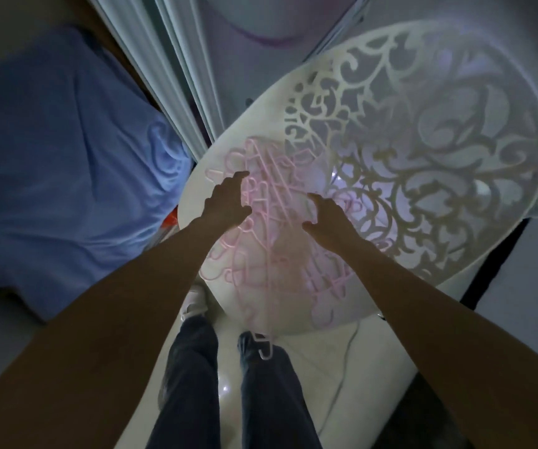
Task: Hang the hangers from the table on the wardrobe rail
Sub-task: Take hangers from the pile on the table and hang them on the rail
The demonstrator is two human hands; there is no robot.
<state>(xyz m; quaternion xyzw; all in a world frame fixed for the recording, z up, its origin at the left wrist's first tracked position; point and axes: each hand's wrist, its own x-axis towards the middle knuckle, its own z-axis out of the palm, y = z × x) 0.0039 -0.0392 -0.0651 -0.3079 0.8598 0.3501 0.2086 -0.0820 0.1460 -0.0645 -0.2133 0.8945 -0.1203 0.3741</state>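
Two bare arms reach up the frame, left hand (227, 202) and right hand (326, 215) spread and holding nothing over pink hangers (271, 241) piled mid-frame on the counter (293, 102), probably about to pick one.

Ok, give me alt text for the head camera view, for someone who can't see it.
Seen from above in dim light, a person's left hand and right hand reach with spread fingers over a tangled pile of pink hangers on a round white table with an ornate cut-out pattern. Blue bedding lies to the left; the person's dark trousers show below.
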